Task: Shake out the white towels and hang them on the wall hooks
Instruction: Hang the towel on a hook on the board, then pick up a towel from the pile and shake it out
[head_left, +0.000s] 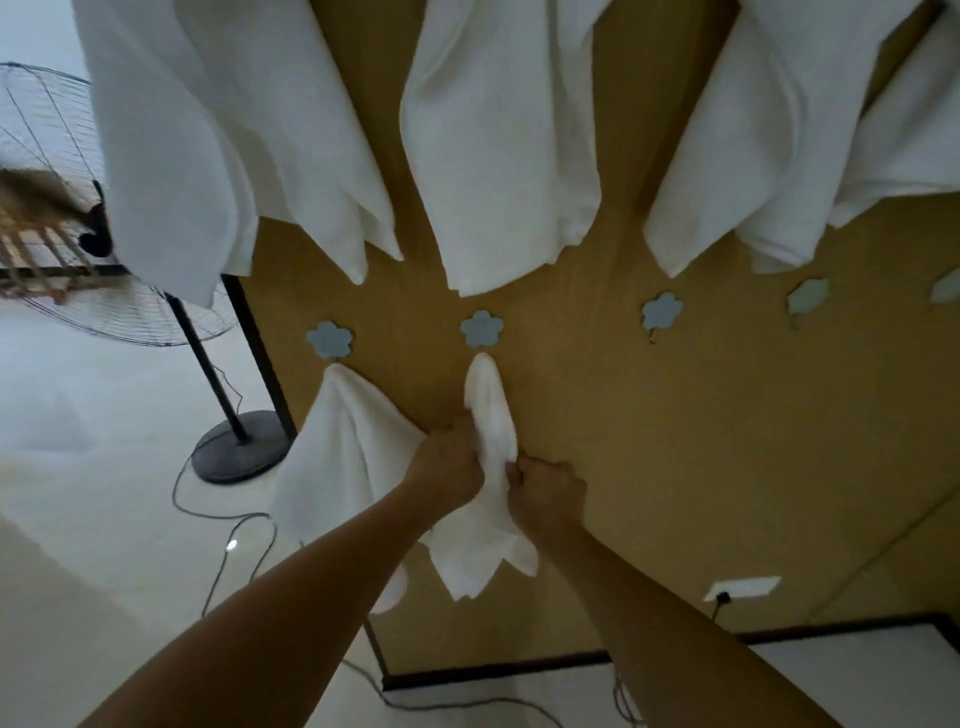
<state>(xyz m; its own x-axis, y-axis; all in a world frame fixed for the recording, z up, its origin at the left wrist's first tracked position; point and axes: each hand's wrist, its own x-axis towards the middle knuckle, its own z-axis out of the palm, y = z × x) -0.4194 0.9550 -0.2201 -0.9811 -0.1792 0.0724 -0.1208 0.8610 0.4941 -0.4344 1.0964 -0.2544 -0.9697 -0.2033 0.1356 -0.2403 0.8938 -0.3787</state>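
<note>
Forearms reach up from the bottom edge toward a tan wooden wall panel (675, 415), and both hands hold one small white cloth towel (491, 410) that hangs from a pale blue flower-shaped wall hook (482, 328). The left hand (448, 462) grips the bunched towel from the left side, fingers curled around it, while the right hand (545, 491) pinches the cloth just below and to the right; the towel's loose corners spill out beneath both hands. Just beside it to the left, a second small white towel (340, 457) hangs spread from another blue flower hook (330, 339), its lower edge passing behind the left forearm. To the right along the same row sit two more flower hooks (661, 312) (808, 296) with nothing on them, and a fifth shows only partly at the right edge. Low on the panel is a white wall socket (743, 587) with a dark plug in it. Higher up, large white towels (498, 156) hang in a row across the top of the panel, their tops cut off by the frame. At the far left a black pedestal fan (228, 395) stands on the pale floor, its cable trailing.
</note>
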